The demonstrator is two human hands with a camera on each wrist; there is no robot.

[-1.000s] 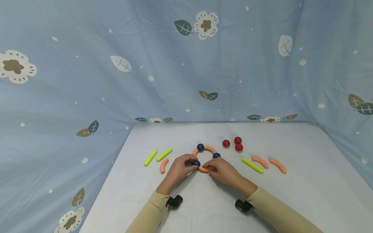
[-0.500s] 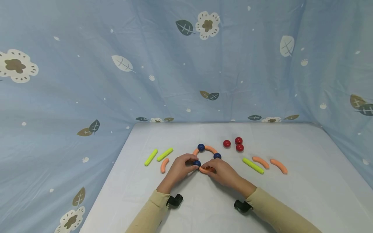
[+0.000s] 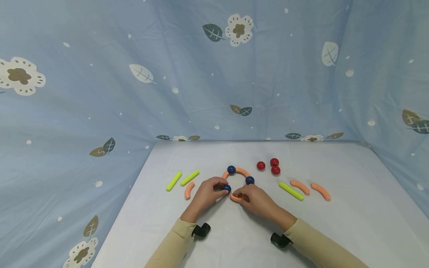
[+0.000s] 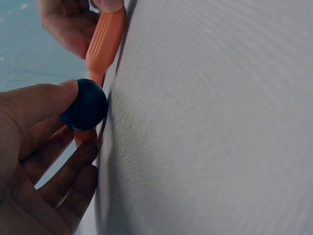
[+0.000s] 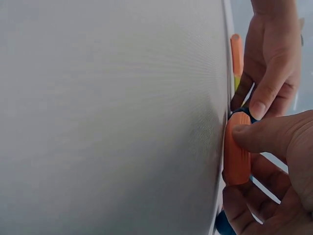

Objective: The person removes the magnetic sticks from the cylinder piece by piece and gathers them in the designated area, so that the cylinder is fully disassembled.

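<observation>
My left hand (image 3: 208, 192) pinches a dark blue ball (image 4: 87, 105) at the near left of an incomplete ring on the white table. The thumb presses on the ball, with the fingers behind it and by an orange piece (image 4: 85, 137). Between thumb and fingers my right hand (image 3: 257, 201) holds a curved, ridged orange stick (image 5: 237, 152) at the ring's near side. Its left end lies close to the held ball; a small gap shows in the head view. Two more blue balls, the far one (image 3: 231, 169) and the right one (image 3: 249, 180), are joined by a curved orange stick (image 3: 242, 172).
Several loose pieces lie around: two yellow-green sticks (image 3: 190, 178) and a curved orange stick (image 3: 189, 190) at left, three red balls (image 3: 261, 165) at the back right, a yellow-green stick (image 3: 291, 191) and two curved orange sticks (image 3: 320, 191) at right. A blue patterned curtain (image 3: 214, 74) hangs behind.
The orange stick in my right hand has shifted slightly toward me, away from the blue ball it appeared to meet. My left hand stays at the ball.
</observation>
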